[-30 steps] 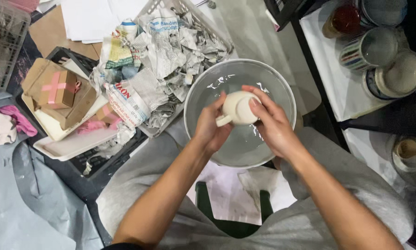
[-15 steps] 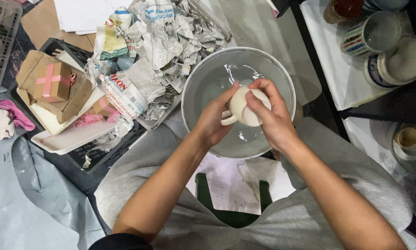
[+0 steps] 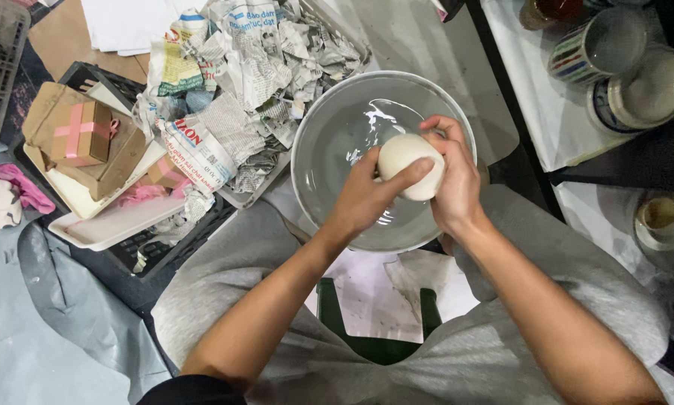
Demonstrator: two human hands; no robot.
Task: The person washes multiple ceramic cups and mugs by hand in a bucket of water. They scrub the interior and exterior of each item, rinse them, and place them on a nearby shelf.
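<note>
Both hands hold a small cream ceramic cup (image 3: pixel 406 157) over a wide grey basin of water (image 3: pixel 329 135) that rests on my lap. My left hand (image 3: pixel 367 196) wraps the cup's rounded underside from the near side, thumb laid across it. My right hand (image 3: pixel 453 176) grips its far side with curled fingers. The cup is turned so its smooth base faces up; its opening and handle are hidden.
A tray of crumpled newspaper (image 3: pixel 239 82) lies left of the basin. Further left are a brown cardboard box with pink tape (image 3: pixel 82 133) and a white tray (image 3: pixel 112 221). Striped and glazed mugs (image 3: pixel 599 49) stand on a white-covered surface at upper right. A green stool (image 3: pixel 371 341) shows between my knees.
The cup has been rotated in my hands: its handle showed at the left before, now only the rounded base shows. The view has shifted slightly, with the basin sitting higher in frame.
</note>
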